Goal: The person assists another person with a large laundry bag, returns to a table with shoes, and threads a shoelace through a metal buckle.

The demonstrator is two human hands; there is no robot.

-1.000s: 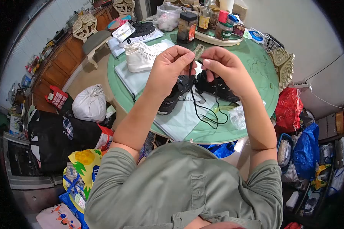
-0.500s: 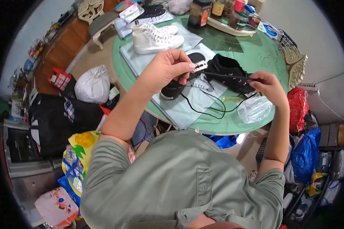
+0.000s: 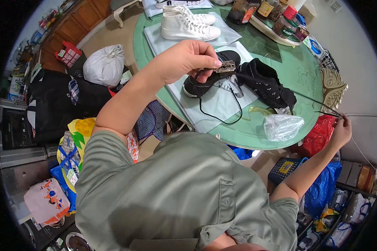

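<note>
Between the thumb and fingers of my left hand is a small metal razor blade. A long black lace stretches from near the blade to my right hand, which pinches it past the table's right edge. Below my left hand lie a black shoe, partly hidden by the hand, and a loop of black lace. A second black shoe with light specks sits to its right. White high-top shoes stand behind on pale wrapping sheets.
The green round table carries crumpled clear plastic near its front edge. Jars and bottles stand on a raised tray at the back. Bags lie on the floor on both sides, and a carved chair back is at the right.
My right hand has moved far to the right and down, drawing the black lace out straight. My left hand keeps the blade. The view has shifted, so the table's items appear higher and farther right.
</note>
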